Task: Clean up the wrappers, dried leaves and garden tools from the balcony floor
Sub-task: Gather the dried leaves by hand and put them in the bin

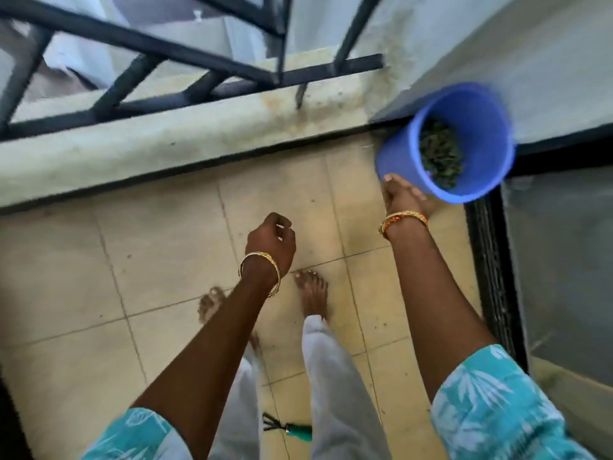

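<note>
A: Your right hand [403, 199] grips the blue bucket [464, 144] at its near rim, fingers curled round the edge, and the bucket is tipped so its mouth faces you.

B: Dark dried leaves [441, 154] sit inside it, heaped against the lower wall. Your left hand [270, 240] is well left of the bucket, fingers curled in loosely; I can't tell if it's holding anything.

A: Edges: the bucket sits in the corner, the grey wall [530, 61] just behind it and the black door track [494, 260] running along its right side. The concrete kerb [166, 141] with the dark railing [149, 51] closes off the far side, left of the bucket.

B: Open tiled floor [66, 277] spreads left and toward you from the bucket. A small garden fork [285, 426] with a teal handle lies there, well back from the bucket, between your trouser legs.

A: The fork is partly hidden by the legs. The bucket rim is blurred, and no writing is readable anywhere.
</note>
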Available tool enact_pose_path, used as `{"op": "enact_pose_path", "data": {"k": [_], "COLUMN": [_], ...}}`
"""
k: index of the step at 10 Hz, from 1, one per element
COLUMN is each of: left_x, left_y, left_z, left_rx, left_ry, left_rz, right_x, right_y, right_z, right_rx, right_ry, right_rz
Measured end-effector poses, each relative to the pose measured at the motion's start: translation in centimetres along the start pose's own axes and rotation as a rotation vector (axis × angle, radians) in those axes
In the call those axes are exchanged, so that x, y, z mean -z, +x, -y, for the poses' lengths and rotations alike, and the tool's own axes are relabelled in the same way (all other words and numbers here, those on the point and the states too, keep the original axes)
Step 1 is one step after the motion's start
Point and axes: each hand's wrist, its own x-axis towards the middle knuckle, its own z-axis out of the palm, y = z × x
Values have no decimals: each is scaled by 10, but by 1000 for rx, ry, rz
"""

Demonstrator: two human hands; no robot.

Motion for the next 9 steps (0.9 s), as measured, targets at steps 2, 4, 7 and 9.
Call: {"op": "enact_pose_path", "data": {"k": [2, 4, 7, 9], "left_x": [-69, -123, -167, -177], "left_y": [2, 12, 0, -30], "left_z": [-64, -100, -146, -181], "left_rx": [-109, -151, -234, -441], "left_ry": [131, 234, 357, 594], "left_rz": [100, 122, 149, 229], "right_x": [65, 105, 133, 168], "right_y": [80, 178, 178, 99], "right_z": [74, 85, 97, 101], "right_rx": [-63, -213, 104, 469], "right_ry": [-133, -98, -554, -687], "right_rz": [-31, 44, -171, -56]}}
